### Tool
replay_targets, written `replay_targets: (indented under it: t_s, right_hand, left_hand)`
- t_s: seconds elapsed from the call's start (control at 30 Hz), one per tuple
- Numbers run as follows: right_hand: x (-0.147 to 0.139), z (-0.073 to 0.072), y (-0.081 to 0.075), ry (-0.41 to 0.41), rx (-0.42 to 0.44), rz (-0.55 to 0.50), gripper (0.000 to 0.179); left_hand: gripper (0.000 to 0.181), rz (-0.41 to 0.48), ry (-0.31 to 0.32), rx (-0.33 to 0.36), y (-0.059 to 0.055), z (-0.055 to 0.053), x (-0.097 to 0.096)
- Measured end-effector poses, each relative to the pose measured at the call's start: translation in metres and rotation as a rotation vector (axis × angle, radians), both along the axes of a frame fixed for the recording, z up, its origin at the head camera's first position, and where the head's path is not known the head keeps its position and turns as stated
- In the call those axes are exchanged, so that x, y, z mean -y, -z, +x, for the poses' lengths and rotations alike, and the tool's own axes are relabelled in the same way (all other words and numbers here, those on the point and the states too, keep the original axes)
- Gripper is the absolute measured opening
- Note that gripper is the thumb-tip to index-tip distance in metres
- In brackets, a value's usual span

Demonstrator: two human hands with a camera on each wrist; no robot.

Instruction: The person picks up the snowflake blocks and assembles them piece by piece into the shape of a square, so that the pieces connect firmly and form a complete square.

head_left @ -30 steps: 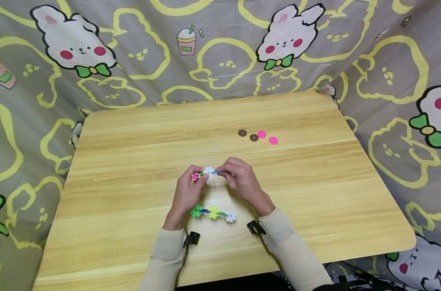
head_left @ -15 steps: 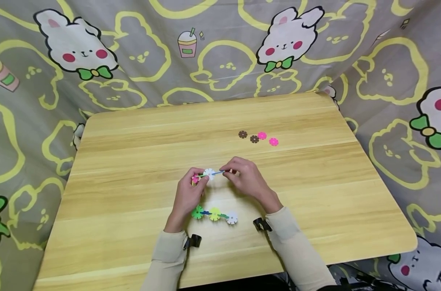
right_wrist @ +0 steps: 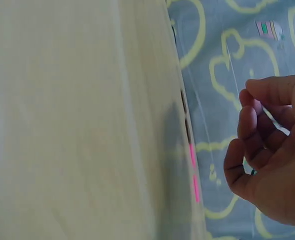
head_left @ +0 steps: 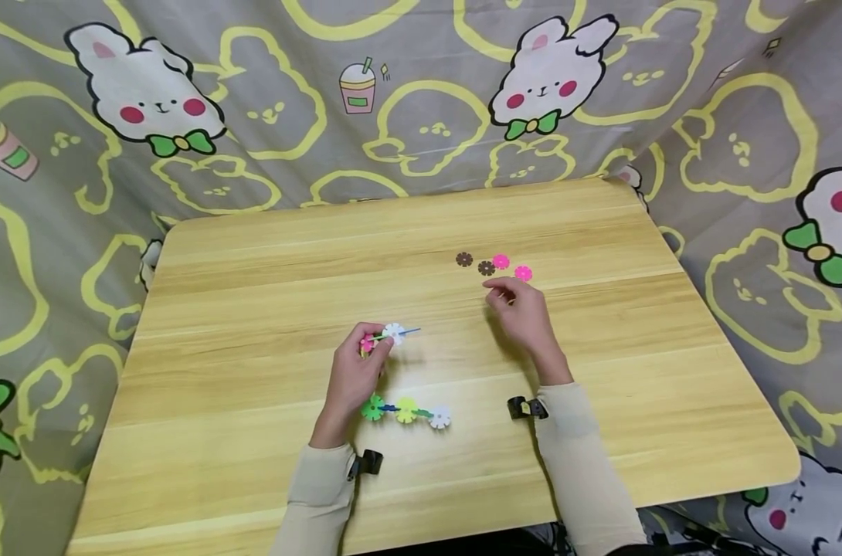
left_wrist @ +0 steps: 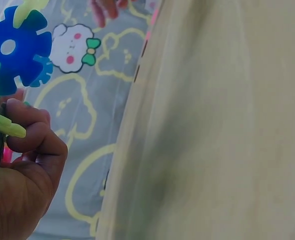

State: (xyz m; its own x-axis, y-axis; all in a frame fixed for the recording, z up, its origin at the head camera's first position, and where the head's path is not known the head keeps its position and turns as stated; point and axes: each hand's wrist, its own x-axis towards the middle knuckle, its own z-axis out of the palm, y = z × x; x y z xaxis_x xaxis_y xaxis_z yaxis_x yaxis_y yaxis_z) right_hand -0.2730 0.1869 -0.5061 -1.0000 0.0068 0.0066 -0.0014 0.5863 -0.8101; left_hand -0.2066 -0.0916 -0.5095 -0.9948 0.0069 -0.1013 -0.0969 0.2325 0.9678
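My left hand (head_left: 354, 371) pinches a chain of slotted plastic snowflake discs above the table. On that chain a white disc (head_left: 394, 333) faces up, with a blue disc (head_left: 410, 331) edge-on at its right and a pink disc (head_left: 367, 343) near the palm. The left wrist view has a dark blue disc (left_wrist: 30, 55) of it up close beside the curled fingers. Loosely bent, with nothing between its fingers, my right hand (head_left: 525, 316) is just in front of two pink discs (head_left: 523, 273) and two brown discs (head_left: 487, 268) lying on the table.
A second chain with green, yellow and white discs (head_left: 406, 410) lies on the wooden table (head_left: 240, 332) between the forearms. Patterned grey curtains (head_left: 435, 46) hang around the table's back and sides. Black straps (head_left: 527, 408) sit at the wrists.
My right hand has let go of the blue disc and moved right and away from me, close to the loose discs. The left hand keeps its grip on the chain, nearly still.
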Motion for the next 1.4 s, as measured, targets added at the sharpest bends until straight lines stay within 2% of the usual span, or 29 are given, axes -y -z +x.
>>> replay_targets:
  t_s: [0.23, 0.47, 0.5, 0.63, 0.87, 1.03, 1.17, 1.4]
  right_hand:
    - [-0.022, -0.014, 0.008, 0.104, 0.13, -0.071, 0.033]
    - [-0.036, -0.032, 0.013, 0.158, 0.218, -0.089, 0.038]
    - [-0.038, -0.034, 0.013, 0.167, 0.229, -0.08, 0.039]
    - [-0.042, -0.039, 0.012, 0.175, 0.25, -0.023, 0.039]
    - [-0.048, -0.046, 0.014, 0.184, 0.22, 0.135, 0.048]
    - [-0.05, -0.052, 0.015, 0.172, 0.265, 0.21, 0.057]
    - [-0.051, -0.055, 0.015, 0.171, 0.308, 0.233, 0.052]
    - [-0.048, -0.053, 0.013, 0.171, 0.312, 0.247, 0.043]
  left_hand:
    - [0.02, -0.008, 0.001, 0.005, 0.0, 0.0, 0.002]
    - [0.021, -0.022, 0.008, 0.047, -0.035, 0.007, -0.003]
    - [0.021, -0.02, 0.01, 0.043, -0.036, 0.008, -0.003]
    - [0.022, -0.019, 0.017, 0.046, -0.037, 0.008, -0.002]
    - [0.022, -0.024, 0.02, 0.055, -0.039, 0.01, -0.002]
    - [0.022, -0.046, 0.015, 0.067, -0.039, 0.011, -0.002]
    - [0.022, -0.057, 0.006, 0.068, -0.039, 0.011, -0.002]
    - [0.021, -0.053, 0.005, 0.067, -0.038, 0.012, -0.001]
